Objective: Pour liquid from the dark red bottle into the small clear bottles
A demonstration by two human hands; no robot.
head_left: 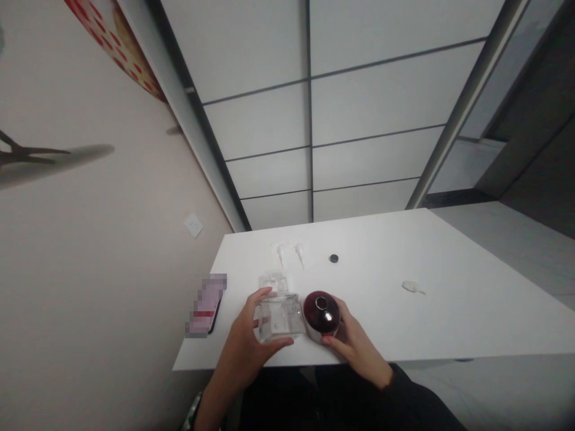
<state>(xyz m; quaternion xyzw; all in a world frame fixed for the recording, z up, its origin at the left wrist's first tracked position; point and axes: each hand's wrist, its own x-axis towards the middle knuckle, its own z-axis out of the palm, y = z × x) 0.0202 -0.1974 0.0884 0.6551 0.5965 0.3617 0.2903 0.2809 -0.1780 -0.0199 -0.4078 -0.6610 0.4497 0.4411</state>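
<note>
In hands (245,336) (356,346): clear box (279,319) left, red-topped container (318,318) right.

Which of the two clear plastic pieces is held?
The nearer clear box, gripped by the left hand; the other clear piece sits just beyond it.

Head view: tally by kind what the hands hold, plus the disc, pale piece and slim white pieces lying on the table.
Clear container, in the left hand: 1
Dark red round thing, in the right hand: 1
Dark disc: 1
Pale piece: 1
Slim white pieces: 2
Total: 6
</note>
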